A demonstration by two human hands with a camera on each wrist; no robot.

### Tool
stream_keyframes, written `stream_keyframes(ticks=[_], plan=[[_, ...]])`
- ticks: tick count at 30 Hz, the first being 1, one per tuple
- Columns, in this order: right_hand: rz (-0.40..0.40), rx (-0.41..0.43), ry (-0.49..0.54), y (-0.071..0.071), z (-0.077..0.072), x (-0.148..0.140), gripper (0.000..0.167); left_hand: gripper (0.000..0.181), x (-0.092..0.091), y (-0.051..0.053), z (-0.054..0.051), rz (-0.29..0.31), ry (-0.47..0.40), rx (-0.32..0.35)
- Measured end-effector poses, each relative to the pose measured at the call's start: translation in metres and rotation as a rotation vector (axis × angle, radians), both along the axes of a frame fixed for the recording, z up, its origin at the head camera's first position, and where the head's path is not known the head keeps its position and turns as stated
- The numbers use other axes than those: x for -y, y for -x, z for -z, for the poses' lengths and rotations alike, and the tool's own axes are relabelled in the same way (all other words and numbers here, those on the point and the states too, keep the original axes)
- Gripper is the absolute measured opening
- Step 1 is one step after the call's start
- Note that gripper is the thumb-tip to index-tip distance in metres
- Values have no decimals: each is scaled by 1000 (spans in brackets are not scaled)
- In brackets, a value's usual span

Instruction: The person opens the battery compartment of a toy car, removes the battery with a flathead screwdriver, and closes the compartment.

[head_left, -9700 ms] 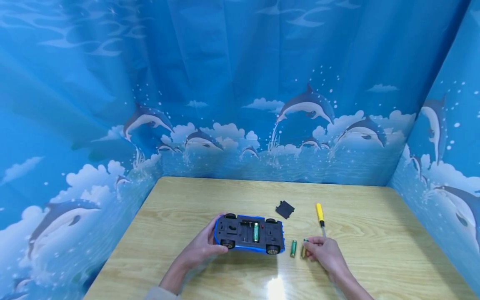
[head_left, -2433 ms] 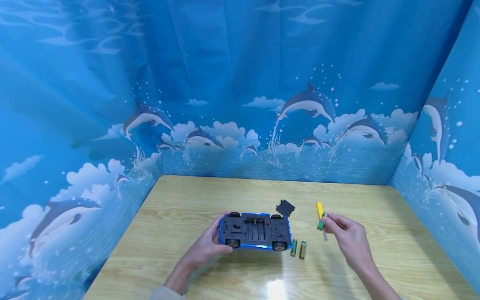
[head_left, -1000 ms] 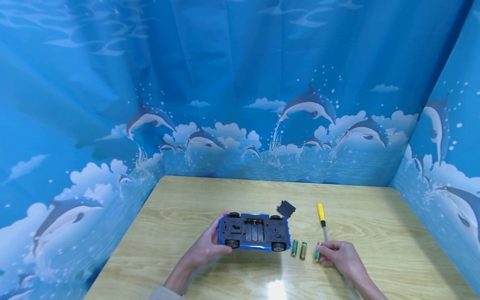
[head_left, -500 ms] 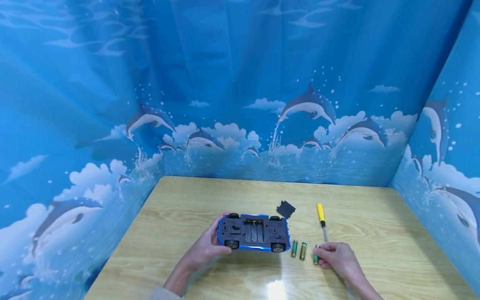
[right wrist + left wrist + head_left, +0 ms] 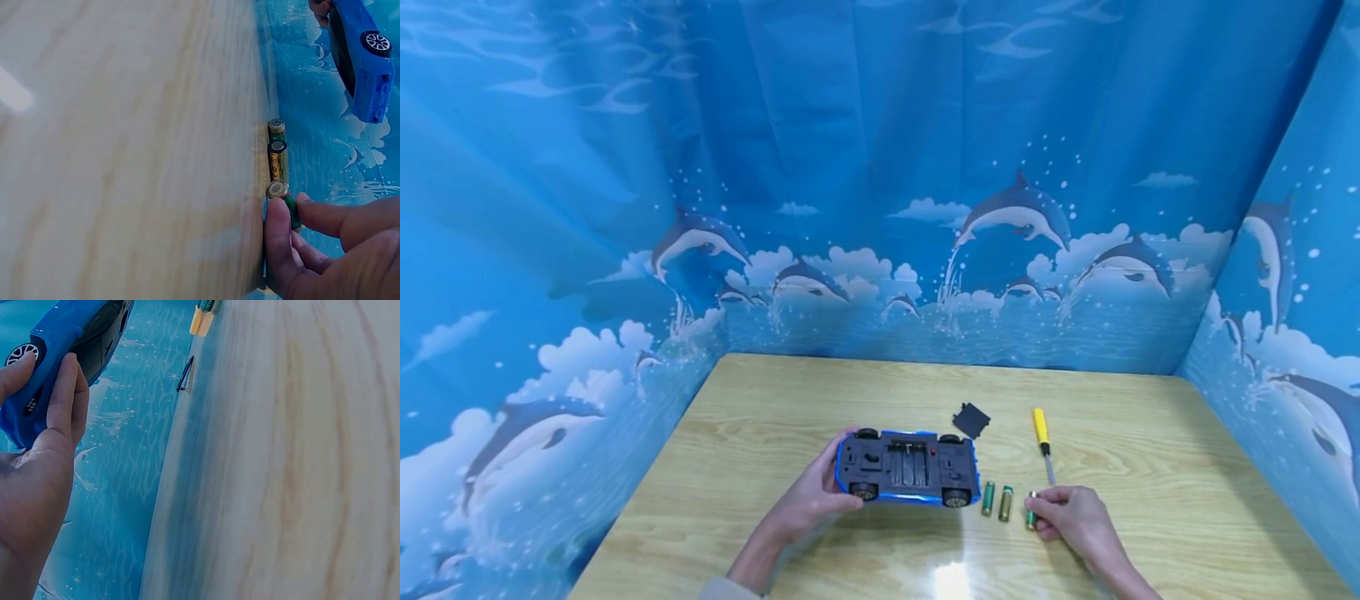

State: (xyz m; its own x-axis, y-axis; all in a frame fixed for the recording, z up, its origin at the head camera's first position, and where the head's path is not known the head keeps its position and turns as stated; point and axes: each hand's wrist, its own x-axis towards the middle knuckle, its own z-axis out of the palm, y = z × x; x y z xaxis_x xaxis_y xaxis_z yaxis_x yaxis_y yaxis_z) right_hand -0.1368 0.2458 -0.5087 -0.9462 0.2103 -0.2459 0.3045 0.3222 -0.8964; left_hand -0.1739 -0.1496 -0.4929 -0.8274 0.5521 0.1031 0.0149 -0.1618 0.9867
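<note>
My left hand [image 5: 808,500] grips a blue toy car [image 5: 906,468] by one end, its black underside facing up and its battery compartment bare. In the left wrist view the thumb lies by a wheel [image 5: 22,355], with the fingers along the body. My right hand [image 5: 1078,517] pinches a green battery [image 5: 1032,510] between thumb and fingertips at the tabletop. Left of it lie a gold battery [image 5: 1005,503] and another green battery [image 5: 988,498], roughly side by side. The right wrist view shows the pinched battery [image 5: 291,211] close to that row.
A black battery cover [image 5: 972,420] lies behind the car's right end. A screwdriver [image 5: 1041,429] with a yellow handle points its shaft towards my right hand. Dolphin-printed blue curtains [image 5: 880,325] stand around the wooden table [image 5: 760,400].
Earlier a battery sat in the car's compartment; later the right hand held one up near the screwdriver. That hand has since lowered it beside the other two, shifting slightly left. The car barely moved.
</note>
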Motion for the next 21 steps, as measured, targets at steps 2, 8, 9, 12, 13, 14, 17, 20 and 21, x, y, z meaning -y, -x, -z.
stream_keyframes(ticks=[2, 8, 9, 12, 13, 14, 17, 20, 21], plan=[[1, 4, -4, 1, 0, 0, 18, 107, 0, 0, 1, 3, -3, 0], [-3, 9, -11, 2, 1, 0, 21, 108, 0, 0, 3, 2, 2, 4], [-3, 8, -10, 1, 2, 0, 21, 108, 0, 0, 3, 1, 3, 6], [-2, 5, -4, 1, 2, 0, 23, 108, -1, 0, 2, -1, 7, 12], [-1, 5, -4, 1, 2, 0, 24, 107, -1, 0, 2, -2, 8, 11], [0, 4, -1, 1, 2, 0, 24, 107, -1, 0, 2, -2, 10, 10], [0, 6, 3, 1, 2, 0, 26, 107, -1, 0, 3, -2, 13, 6], [-1, 5, 2, 1, 1, 0, 27, 107, -1, 0, 3, -2, 12, 2], [-2, 4, 1, 1, 1, 0, 27, 107, -1, 0, 3, -2, 11, 0]])
